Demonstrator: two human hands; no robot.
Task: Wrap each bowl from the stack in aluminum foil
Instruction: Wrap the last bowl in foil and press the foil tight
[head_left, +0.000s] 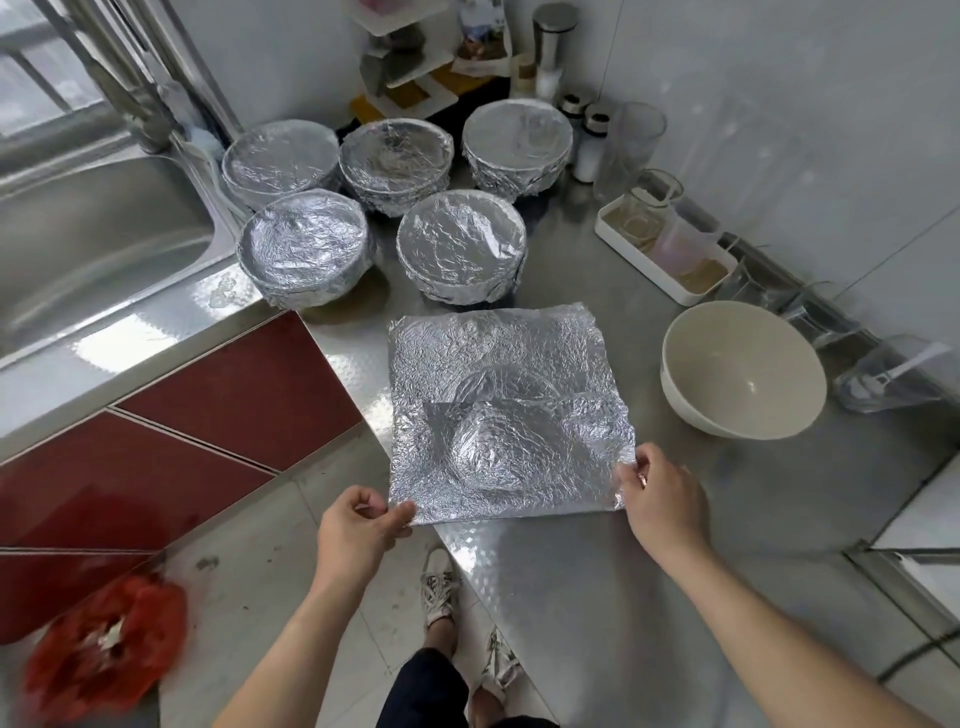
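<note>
Counting across the steel bench (571, 571): five foil-wrapped bowls (306, 249) stand at the back, three in a far row and two in front of them. One bare cream bowl (743, 369) sits upright and empty on the right, near the foil but apart from it. Two crinkled sheets appear to overlap mid-bench. The far sheet (493, 343) lies flat, and the near sheet (509, 462) covers its closer edge, both dented with round bowl marks.

Both forearms reach forward. The left hand (363, 525) pinches the near sheet's left corner between thumb and fingers, where it juts past the bench edge over the floor. The right hand (660, 493) pinches the right corner.

A white tray (613, 234) by the wall holds clear glass jars. A steel sink (104, 234) lies to the left.
</note>
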